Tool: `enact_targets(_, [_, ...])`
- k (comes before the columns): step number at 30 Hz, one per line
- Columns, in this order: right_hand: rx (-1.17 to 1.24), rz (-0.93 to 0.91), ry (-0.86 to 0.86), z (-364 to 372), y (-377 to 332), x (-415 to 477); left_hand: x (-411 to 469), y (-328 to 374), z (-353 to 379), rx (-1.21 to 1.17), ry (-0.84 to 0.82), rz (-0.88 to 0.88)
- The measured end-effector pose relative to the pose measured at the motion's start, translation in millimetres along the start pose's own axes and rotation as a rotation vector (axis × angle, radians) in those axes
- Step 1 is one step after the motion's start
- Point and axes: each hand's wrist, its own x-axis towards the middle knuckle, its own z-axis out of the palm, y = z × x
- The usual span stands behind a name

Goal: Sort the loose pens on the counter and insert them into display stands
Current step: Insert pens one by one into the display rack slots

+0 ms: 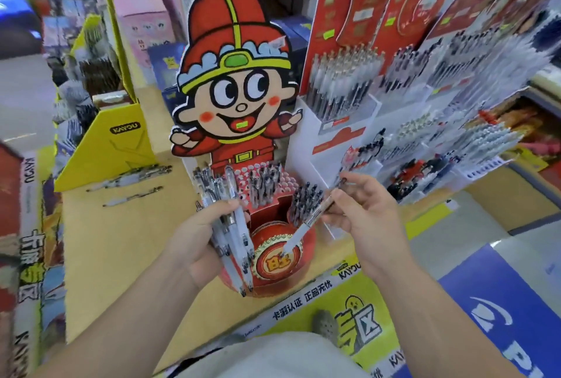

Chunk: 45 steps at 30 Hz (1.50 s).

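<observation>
My left hand (194, 238) grips a bundle of several clear and white pens (233, 241), tips pointing down, in front of the red cartoon display stand (273, 259). My right hand (370, 219) pinches a single white pen (306, 222) slanted down-left, its tip over the stand's round red front. The stand's tiers hold several dark-capped pens (264, 186) beneath a big cartoon boy cutout (236, 89). Two or three loose pens (133, 195) lie on the yellow counter (121, 241) at the left.
A yellow cardboard box (109, 149) stands at the back left. White and red stands full of pens (343, 86) crowd the right side. The counter's front edge (303, 307) carries printed banners, with a blue sign (501, 317) on the floor at lower right.
</observation>
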Motion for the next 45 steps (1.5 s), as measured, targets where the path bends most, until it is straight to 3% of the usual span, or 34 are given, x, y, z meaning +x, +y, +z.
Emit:
enact_targets(11, [-0.025,0.036,-0.344,-61,-27,88,-9,-37,74,-0.192,0.342,0.177])
enact_targets(22, [-0.058,-0.061,-0.498,-18,-52,100,-32,-43,56,-0.356,0.499,0.268])
enact_targets(35, [-0.589,-0.446,-0.538,72,-52,87,-3,-18,-9,-0.436,0.321,0.189])
enact_targets(45, [-1.035,-0.538,-0.645,101,-22,96,-4,-15,-22,-0.49,0.242,0.157])
